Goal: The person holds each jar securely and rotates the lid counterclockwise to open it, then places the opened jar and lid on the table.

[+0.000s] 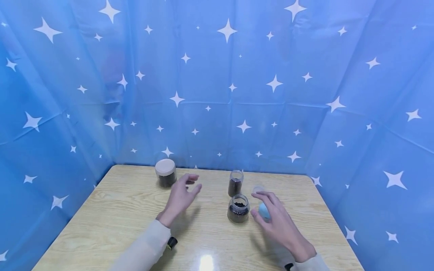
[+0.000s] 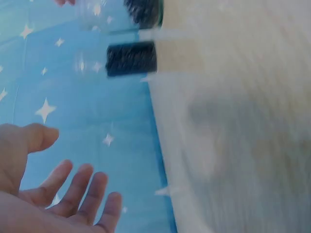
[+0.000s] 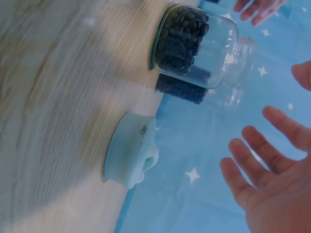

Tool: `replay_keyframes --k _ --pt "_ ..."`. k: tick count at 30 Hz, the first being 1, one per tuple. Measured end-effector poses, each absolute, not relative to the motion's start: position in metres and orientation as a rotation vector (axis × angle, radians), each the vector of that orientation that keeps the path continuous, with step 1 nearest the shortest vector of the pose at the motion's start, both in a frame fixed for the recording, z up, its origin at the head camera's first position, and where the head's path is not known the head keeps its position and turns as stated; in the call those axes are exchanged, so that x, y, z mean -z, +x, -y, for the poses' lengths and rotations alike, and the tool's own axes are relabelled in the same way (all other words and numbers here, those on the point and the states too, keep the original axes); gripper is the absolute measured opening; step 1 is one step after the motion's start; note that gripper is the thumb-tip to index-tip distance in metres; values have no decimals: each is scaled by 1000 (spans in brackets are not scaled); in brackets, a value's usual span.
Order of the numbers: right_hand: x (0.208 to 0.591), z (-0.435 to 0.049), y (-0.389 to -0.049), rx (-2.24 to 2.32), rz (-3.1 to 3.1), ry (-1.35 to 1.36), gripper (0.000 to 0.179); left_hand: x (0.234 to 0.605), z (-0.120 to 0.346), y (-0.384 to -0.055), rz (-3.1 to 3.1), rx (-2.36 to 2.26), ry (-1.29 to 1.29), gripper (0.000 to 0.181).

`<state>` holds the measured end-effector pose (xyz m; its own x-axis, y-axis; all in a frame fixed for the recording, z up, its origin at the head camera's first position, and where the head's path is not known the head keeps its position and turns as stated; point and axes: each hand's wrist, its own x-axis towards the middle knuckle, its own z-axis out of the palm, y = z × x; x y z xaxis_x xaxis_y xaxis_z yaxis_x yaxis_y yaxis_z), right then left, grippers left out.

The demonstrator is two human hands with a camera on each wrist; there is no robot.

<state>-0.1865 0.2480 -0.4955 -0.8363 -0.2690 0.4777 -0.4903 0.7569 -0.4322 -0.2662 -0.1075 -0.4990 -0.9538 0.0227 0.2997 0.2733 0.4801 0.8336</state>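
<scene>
My left hand [image 1: 180, 196] is held over the table beside the white-lidded jar of dark contents [image 1: 166, 180], fingers loosely bent and nothing in them. In the left wrist view its fingers spread apart. My right hand [image 1: 278, 226] hovers over a light blue lid [image 1: 263, 210], which it partly covers in the head view. Its fingers are spread and hold nothing. Just left of that hand stands a squat, lidless glass jar [image 1: 238, 211], partly filled with black beans [image 3: 182, 41]. Behind it is a taller, narrow glass jar [image 1: 235, 185] with dark contents, also lidless.
A small, pale clear lid [image 1: 258, 189] lies behind the right fingertips, partly hidden. Everything rests on a light wood table [image 1: 115, 218]. A blue curtain with white stars [image 1: 210, 82] hangs along its back and sides.
</scene>
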Motion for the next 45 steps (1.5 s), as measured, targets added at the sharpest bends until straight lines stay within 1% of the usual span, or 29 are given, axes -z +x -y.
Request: replay_keyframes --k 8,15,17,20,27,31,39,45 --pt "492 -240 -186 -748 2557 648 58 484 145 -276 2340 1468 -135 32" --pt "488 -231 -183 -710 2529 702 61 483 173 -284 2232 1452 3 28" --pt "487 -228 -182 -694 2518 710 60 485 179 -285 2221 1443 43 30" --pt "486 -224 -180 -678 2506 724 59 490 186 -287 2222 1416 97 39" --pt "486 -213 -182 -650 2483 792 62 502 197 -293 2310 1413 219 72" --pt "486 -205 -183 -636 2485 811 61 507 201 -298 2413 1425 239 87" --pt "484 -188 -185 -621 2513 824 60 516 205 -311 2547 1453 200 106" --pt "484 -181 -187 -633 2517 855 59 523 205 -318 2548 1474 213 113"
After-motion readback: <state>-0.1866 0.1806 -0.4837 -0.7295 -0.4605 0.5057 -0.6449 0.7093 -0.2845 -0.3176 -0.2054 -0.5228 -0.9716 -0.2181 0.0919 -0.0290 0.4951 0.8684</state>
